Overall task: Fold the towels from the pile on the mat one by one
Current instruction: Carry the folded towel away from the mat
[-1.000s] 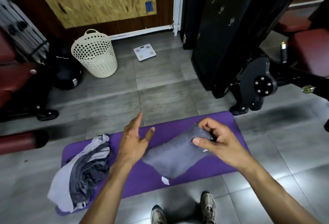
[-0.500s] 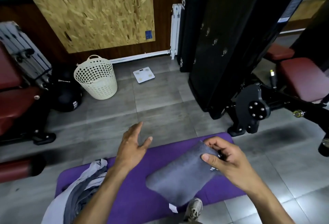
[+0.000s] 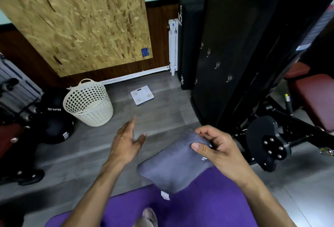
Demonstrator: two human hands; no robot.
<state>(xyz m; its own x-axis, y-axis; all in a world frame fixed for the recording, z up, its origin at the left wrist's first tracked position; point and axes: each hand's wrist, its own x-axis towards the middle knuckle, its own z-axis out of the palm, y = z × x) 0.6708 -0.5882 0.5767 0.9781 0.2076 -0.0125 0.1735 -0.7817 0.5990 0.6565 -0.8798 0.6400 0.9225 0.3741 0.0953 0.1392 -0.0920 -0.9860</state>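
Grey terry, already doubled into a compact packet — that is the towel point(image 3: 173, 169), held up off the purple mat point(image 3: 207, 205) and hanging over its far edge. The right hand point(image 3: 215, 147) has it by the upper right corner, thumb on top and curled fingers behind, a firm pinching grip. The left hand point(image 3: 126, 142) is clear of the cloth, just beside its upper left edge, fingers straight and spread, holding nothing.

Judging by its squared, thick shape, this towel looks folded or all but folded; what seems left for it is setting it down somewhere. The pile it came from is out of view here, so how many towels remain cannot be told.

As held, the packet's long axis runs diagonally — from the pinched corner at upper right down to the free corner at lower left, near the person's shoe point(image 3: 149, 216). A small white tag point(image 3: 165, 195) hangs from the low edge, toward the mat.
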